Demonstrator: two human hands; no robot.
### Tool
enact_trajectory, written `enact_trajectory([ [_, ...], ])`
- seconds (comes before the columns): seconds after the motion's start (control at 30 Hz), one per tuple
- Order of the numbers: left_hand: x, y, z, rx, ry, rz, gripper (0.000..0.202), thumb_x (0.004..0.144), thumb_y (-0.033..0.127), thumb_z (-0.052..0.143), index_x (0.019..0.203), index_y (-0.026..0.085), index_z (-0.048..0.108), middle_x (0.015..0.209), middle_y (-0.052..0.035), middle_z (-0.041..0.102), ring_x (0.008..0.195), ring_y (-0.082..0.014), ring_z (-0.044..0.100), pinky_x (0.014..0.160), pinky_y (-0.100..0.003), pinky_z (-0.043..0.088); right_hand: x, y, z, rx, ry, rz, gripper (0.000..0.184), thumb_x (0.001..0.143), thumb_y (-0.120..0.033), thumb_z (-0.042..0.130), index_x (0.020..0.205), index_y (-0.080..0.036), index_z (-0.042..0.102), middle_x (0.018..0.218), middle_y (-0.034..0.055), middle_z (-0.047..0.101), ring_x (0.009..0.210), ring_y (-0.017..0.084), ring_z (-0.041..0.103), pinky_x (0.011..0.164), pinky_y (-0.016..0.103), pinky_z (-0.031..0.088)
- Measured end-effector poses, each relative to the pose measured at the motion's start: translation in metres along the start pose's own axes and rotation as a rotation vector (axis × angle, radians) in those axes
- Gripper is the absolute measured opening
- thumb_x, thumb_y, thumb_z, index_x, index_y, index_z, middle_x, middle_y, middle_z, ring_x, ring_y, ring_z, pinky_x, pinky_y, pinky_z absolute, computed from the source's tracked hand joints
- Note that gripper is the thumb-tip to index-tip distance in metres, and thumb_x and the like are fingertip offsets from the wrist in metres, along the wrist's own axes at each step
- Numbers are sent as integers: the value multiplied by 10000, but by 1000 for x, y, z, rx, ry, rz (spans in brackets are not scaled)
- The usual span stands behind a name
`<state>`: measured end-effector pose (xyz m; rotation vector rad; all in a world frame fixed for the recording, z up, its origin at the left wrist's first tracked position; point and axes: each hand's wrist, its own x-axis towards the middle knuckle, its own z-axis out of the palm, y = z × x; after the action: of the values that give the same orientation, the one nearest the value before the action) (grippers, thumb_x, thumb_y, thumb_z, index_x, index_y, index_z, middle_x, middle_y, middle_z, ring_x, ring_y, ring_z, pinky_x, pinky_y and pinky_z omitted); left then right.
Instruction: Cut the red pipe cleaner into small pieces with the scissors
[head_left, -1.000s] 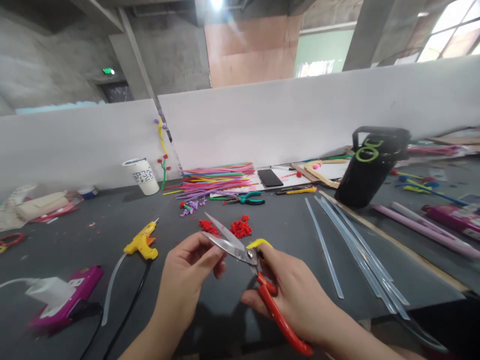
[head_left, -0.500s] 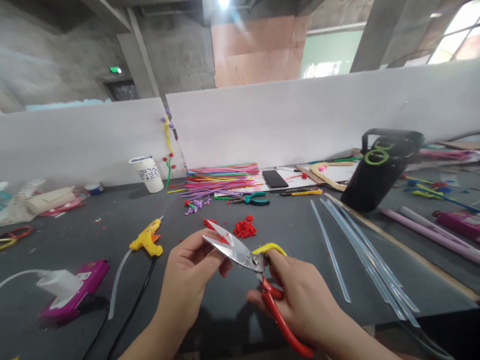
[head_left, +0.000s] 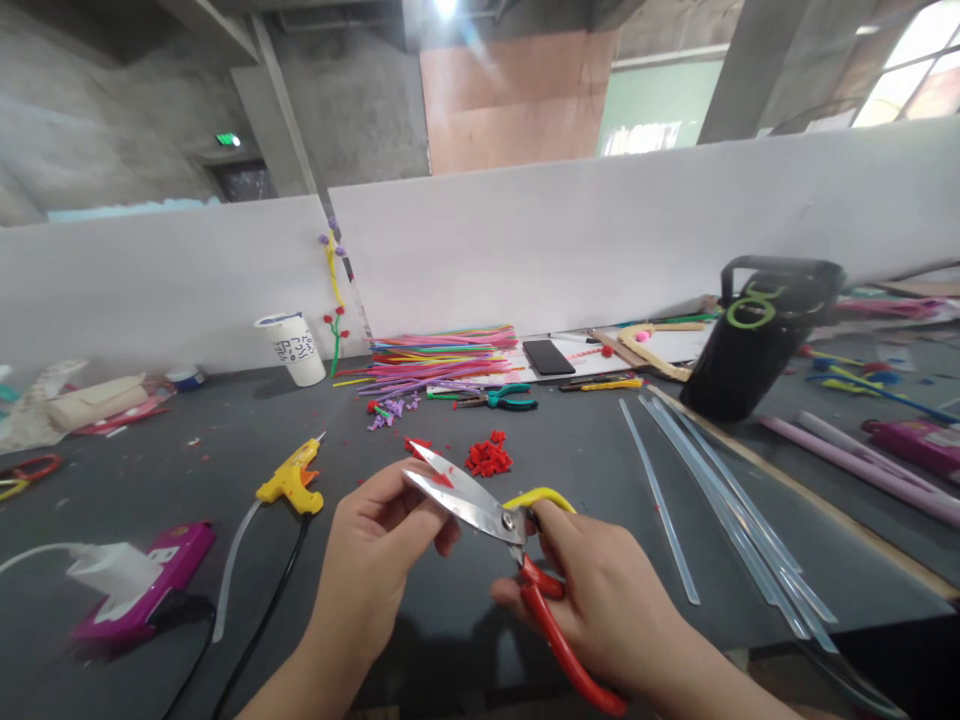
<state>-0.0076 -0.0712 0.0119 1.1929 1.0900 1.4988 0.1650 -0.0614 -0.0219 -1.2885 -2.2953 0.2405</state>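
Note:
My right hand (head_left: 600, 590) is wrapped round the red and yellow handles of a pair of scissors (head_left: 480, 505). The steel blades point up and left, slightly apart. My left hand (head_left: 379, 545) pinches a small red piece (head_left: 441, 480) that lies between the blades, fingers closed at the blade tips. Both hands hover over the dark grey table (head_left: 570, 450) near its front edge. A little pile of red cuttings (head_left: 489, 457) lies just beyond the blades.
A yellow glue gun (head_left: 289, 483) and a pink power strip (head_left: 142, 590) lie left. Clear glue sticks (head_left: 712, 500) fan out right beside a black bottle (head_left: 757, 335). Coloured pipe cleaners (head_left: 442, 360), teal pliers (head_left: 499, 399), a phone (head_left: 549, 356) and a white cup (head_left: 292, 348) sit by the white partition.
The scissor blades, wide apart a second ago, have come closer together over the red piece. Both hands stay in nearly the same place; the view shifted slightly.

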Motion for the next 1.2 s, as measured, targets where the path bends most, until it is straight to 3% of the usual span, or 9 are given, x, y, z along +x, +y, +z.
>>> enact_trajectory([
  [0.9,2,4,-6,9,-47,-37,79,690,114,566,703,171,618,586,33,566,518,-78,500,468,-175,411,0,-1,-1,0,11,41,349,748,-530,441,658,-193,459,508,-12,497,445,130,449,441,227,231],
  [1.03,4,4,-4,17,-73,-108,22,687,149,581,690,168,592,592,30,577,507,-82,516,458,-179,415,5,-1,-6,251,-12,154,267,715,-420,525,605,-195,433,504,-36,454,449,99,389,441,210,255],
  [1.2,4,-1,7,107,-250,-271,54,676,183,582,647,147,554,536,26,552,456,-86,494,437,-199,404,12,-2,-7,773,-39,272,110,726,-275,494,669,-186,466,511,-62,395,441,73,376,435,185,312],
])
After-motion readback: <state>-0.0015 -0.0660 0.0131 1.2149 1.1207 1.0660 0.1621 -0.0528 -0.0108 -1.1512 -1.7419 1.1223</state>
